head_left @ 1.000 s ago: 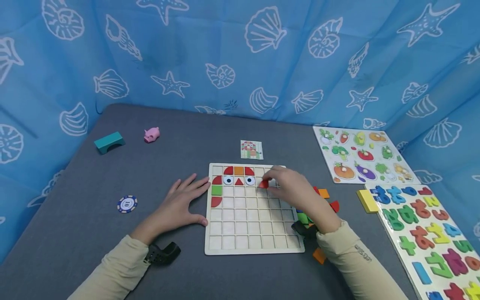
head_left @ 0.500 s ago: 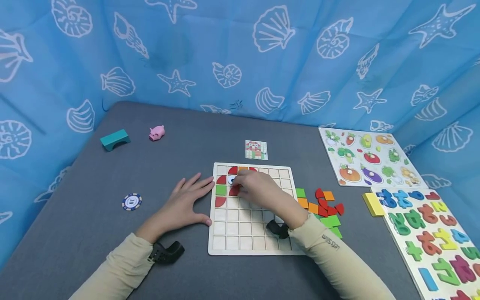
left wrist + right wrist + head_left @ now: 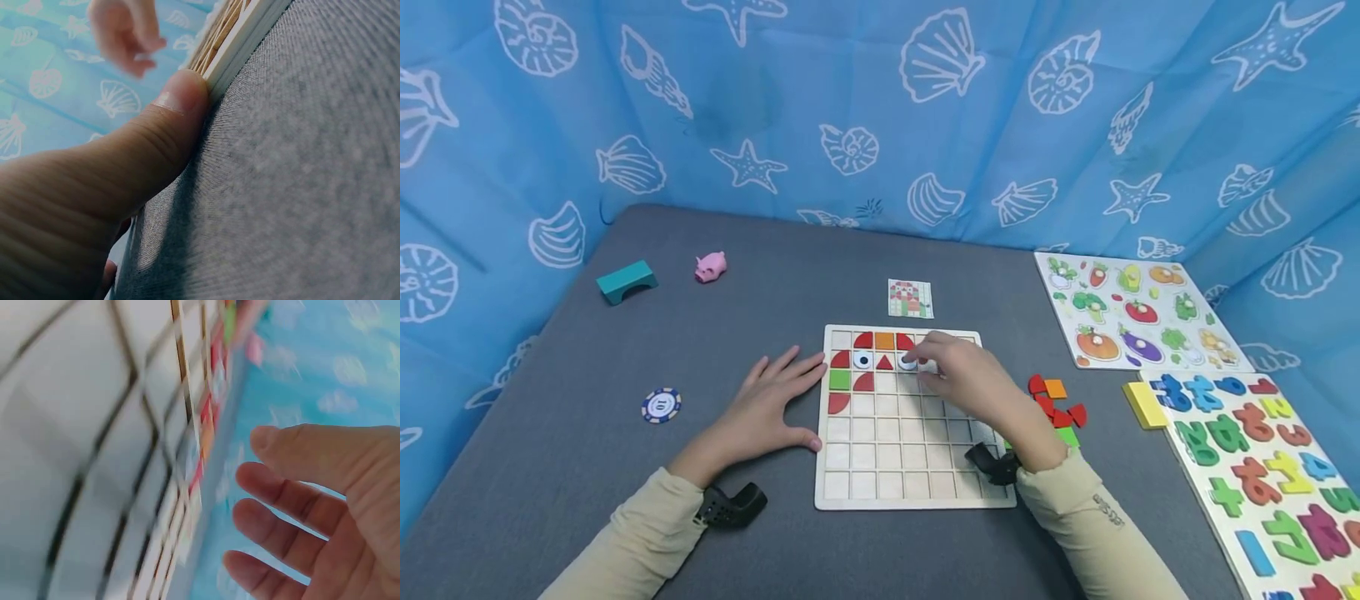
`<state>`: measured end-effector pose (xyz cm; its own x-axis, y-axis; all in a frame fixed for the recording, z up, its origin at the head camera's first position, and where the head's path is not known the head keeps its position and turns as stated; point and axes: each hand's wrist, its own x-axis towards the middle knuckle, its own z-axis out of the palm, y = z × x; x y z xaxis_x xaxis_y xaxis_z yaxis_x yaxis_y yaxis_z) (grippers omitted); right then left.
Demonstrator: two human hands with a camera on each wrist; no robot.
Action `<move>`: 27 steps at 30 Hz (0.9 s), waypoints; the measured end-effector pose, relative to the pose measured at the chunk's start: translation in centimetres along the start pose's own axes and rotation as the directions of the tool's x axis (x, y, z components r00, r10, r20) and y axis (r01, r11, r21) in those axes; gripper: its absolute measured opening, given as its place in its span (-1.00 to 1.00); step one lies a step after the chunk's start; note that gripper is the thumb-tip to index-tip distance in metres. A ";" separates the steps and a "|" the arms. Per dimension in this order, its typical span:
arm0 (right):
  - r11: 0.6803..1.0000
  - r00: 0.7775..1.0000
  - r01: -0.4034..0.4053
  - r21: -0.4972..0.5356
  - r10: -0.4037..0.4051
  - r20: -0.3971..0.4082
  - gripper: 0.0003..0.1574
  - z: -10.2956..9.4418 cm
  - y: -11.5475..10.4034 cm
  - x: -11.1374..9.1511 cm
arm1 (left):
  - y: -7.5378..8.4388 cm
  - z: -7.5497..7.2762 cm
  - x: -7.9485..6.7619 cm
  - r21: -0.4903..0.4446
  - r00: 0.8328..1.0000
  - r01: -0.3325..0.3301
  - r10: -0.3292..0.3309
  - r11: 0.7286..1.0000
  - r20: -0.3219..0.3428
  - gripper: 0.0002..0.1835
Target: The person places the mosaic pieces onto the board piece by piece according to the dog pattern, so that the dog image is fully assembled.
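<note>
The white grid board (image 3: 880, 458) lies on the table with red quarter-circle pieces, an orange square (image 3: 885, 341), a green square (image 3: 839, 380), a small red triangle (image 3: 885, 363) and two eye tiles in its upper cells. A red quarter circle (image 3: 864, 382) sits below the left eye tile (image 3: 862, 360). My left hand (image 3: 767, 412) lies spread at the board's left side; its thumb (image 3: 181, 94) touches the edge in the left wrist view. My right hand (image 3: 966, 379) hovers over the upper right cells, partly covering the right eye tile. Its fingers (image 3: 262, 519) are loosely bent and hold nothing.
Loose red pieces (image 3: 1062, 418) and an orange square (image 3: 1056, 389) lie right of the board, partly behind my right forearm. A picture card (image 3: 911, 298) lies beyond it. Puzzle boards (image 3: 1142, 312), a yellow block (image 3: 1145, 406), poker chip (image 3: 662, 406), pink pig (image 3: 711, 267) and teal block (image 3: 627, 282) surround it.
My right hand carried a red quarter circle leftward, left it below the left eye tile, and moved back right with nothing in it. The left hand stayed at the board's edge.
</note>
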<state>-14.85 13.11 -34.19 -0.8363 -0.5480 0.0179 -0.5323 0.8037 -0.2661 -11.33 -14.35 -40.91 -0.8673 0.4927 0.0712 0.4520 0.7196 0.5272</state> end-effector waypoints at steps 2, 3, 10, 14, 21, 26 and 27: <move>0.999 0.999 -0.033 0.019 0.034 -0.034 -0.71 -0.6 1.7 -1.5 | 0.0 0.1 0.1 -0.003 1.000 -0.005 0.005 1.000 0.001 0.08; 0.998 0.997 -0.055 0.026 0.056 -0.044 -0.72 -0.8 2.6 -2.4 | 0.0 0.1 0.1 -0.001 1.000 -0.007 0.007 1.000 0.002 0.08; 0.978 0.978 -0.198 0.063 0.201 -0.045 -0.73 -1.3 8.1 -7.3 | -0.5 0.6 0.1 -0.005 1.000 -0.019 0.019 1.000 -0.008 0.09; 0.960 0.961 -0.273 0.069 0.274 -0.015 -0.69 -1.3 10.1 -8.8 | -0.8 0.8 -0.1 0.000 1.000 -0.021 0.021 1.000 -0.018 0.09; 0.937 0.939 -0.342 0.073 0.344 -0.007 -0.64 -1.2 11.8 -9.6 | -0.8 0.8 -0.1 0.002 1.000 -0.021 0.021 1.000 -0.016 0.10; 0.926 0.928 -0.371 0.065 0.372 0.000 -0.60 -1.3 12.2 -9.6 | -0.6 0.7 0.2 -0.002 1.000 -0.024 0.024 1.000 -0.003 0.10; 0.923 0.925 -0.380 0.065 0.381 0.001 -0.59 -1.3 12.3 -9.7 | -0.5 0.7 0.3 -0.002 1.000 -0.025 0.025 1.000 0.001 0.10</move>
<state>-13.46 28.61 -36.36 -0.9759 -0.2008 -0.0857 -0.1646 0.9347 -0.3150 -11.66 -14.27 -41.75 -0.8556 0.5109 0.0836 0.4730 0.7059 0.5273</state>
